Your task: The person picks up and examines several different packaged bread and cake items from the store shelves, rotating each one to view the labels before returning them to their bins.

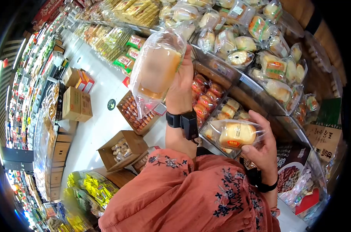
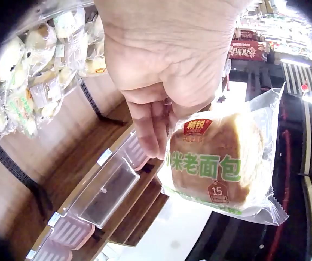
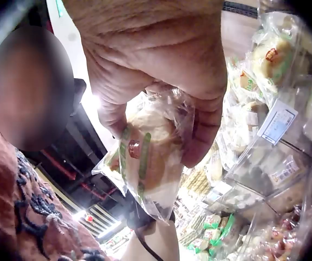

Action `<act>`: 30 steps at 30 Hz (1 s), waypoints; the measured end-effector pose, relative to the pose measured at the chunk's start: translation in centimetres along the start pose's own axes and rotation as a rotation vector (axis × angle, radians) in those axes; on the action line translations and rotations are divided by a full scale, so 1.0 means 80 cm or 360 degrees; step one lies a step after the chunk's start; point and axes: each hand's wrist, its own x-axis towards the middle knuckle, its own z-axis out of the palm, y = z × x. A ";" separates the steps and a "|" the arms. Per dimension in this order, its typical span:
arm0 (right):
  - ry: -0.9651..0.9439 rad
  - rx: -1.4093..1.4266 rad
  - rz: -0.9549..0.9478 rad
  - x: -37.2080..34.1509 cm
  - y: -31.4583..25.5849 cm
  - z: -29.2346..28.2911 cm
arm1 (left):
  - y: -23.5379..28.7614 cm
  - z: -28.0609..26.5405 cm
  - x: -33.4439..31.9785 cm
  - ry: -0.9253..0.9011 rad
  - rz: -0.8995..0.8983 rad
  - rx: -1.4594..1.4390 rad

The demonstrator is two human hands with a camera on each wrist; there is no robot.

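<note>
Raised at the upper middle of the head view, my left hand [image 1: 182, 75] holds a clear-bagged bread loaf [image 1: 157, 67] from its right side. In the left wrist view the left hand [image 2: 169, 60] grips that bread loaf [image 2: 213, 160] at its near end; red and green print shows on the bag. My right hand [image 1: 265, 149] is lower and to the right, fingers and thumb around a smaller bagged bread [image 1: 239, 134] with a red-orange label. The right wrist view shows the right hand [image 3: 156, 54] with thumb and fingers on opposite sides of this bagged bread [image 3: 150, 149].
A tiered stand of bagged breads [image 1: 237, 42] fills the upper right. Below it are red-wrapped buns [image 1: 206, 96] in a bin. An open cardboard box [image 1: 121, 150] and a closed carton [image 1: 78, 104] stand left, with yellow packets [image 1: 100, 189] at lower left.
</note>
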 end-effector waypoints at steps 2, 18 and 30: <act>-0.0001 0.0002 -0.0015 0.003 0.001 0.001 | 0.002 -0.003 0.002 0.0018 0.0010 0.0007; -0.0003 0.0078 0.0007 0.007 0.004 0.000 | -0.001 -0.016 0.009 0.0064 -0.0041 -0.0047; 0.0063 0.0015 -0.0114 0.006 -0.014 -0.019 | -0.028 -0.022 -0.072 -0.0072 -0.1048 0.0487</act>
